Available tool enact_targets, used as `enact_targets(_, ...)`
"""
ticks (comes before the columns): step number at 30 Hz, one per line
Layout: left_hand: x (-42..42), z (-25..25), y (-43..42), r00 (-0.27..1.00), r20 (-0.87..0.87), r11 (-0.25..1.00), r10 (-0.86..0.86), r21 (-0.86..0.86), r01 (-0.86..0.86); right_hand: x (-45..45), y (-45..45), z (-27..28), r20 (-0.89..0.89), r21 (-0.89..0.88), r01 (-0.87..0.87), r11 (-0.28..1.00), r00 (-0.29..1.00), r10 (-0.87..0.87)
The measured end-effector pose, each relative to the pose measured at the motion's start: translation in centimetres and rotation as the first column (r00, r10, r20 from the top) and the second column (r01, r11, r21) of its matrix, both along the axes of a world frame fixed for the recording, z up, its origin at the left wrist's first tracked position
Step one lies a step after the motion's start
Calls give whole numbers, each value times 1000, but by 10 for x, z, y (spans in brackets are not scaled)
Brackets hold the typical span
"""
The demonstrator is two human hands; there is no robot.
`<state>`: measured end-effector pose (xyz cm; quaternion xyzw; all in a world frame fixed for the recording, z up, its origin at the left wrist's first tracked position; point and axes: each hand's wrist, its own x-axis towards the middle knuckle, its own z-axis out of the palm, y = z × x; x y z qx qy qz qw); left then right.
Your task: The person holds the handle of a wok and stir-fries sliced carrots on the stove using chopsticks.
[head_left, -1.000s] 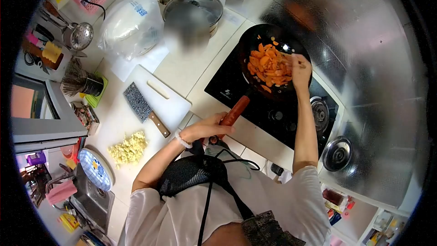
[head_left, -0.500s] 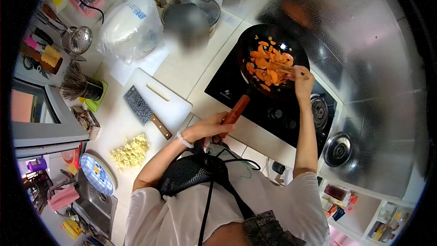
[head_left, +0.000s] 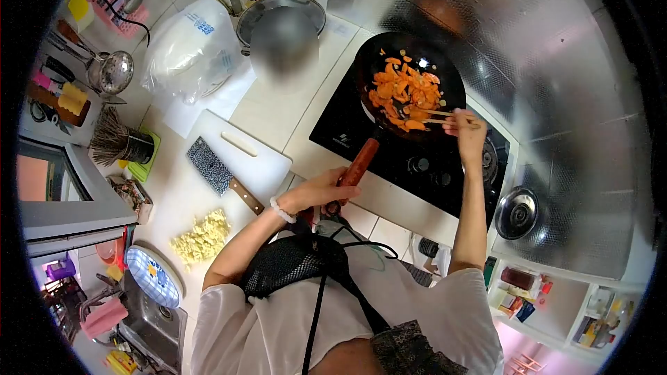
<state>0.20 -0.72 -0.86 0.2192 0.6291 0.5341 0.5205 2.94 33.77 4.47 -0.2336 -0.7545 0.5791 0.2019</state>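
A black wok (head_left: pixel 445 73) sits on the stove's left burner, with orange carrot slices (head_left: pixel 403 90) spread over its bottom. My left hand (head_left: pixel 323 191) is closed around the wok's reddish wooden handle (head_left: pixel 360 161). Over the wok's right rim, my right hand (head_left: pixel 469 128) grips wooden chopsticks (head_left: pixel 436 117), whose tips are among the carrots at the lower right. Left of my left arm, a cleaver (head_left: pixel 212 167) with a wooden handle lies across a white cutting board (head_left: pixel 267 160). Chopped pale yellow pieces (head_left: pixel 201 237) are heaped on the counter below it.
A glass-lidded pot (head_left: pixel 316 14) and a plastic bag (head_left: pixel 187 48) stand at the back. The sink (head_left: pixel 149 333) is at lower left, beside a blue checked plate (head_left: pixel 153 274). Right of the black stove (head_left: pixel 410 167) lies a round metal lid (head_left: pixel 517 213); a foil splash guard (head_left: pixel 577 132) borders it.
My right hand has moved toward the wok's lower right with the chopsticks, and the carrots are shifted about. The view has moved slightly. My left hand stays on the handle.
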Motion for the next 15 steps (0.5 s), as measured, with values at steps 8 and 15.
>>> enact_targets(8, 0, -2, 1, 999, 45, 1000, -5, 29, 4, -1, 5, -22, -2, 144, -2, 990, 1000, 3)
enact_targets(15, 0, -7, 2, 999, -31, 996, 26, 87, -23, -30, -31, 9, -123, 115, 27, 993, 992, -13)
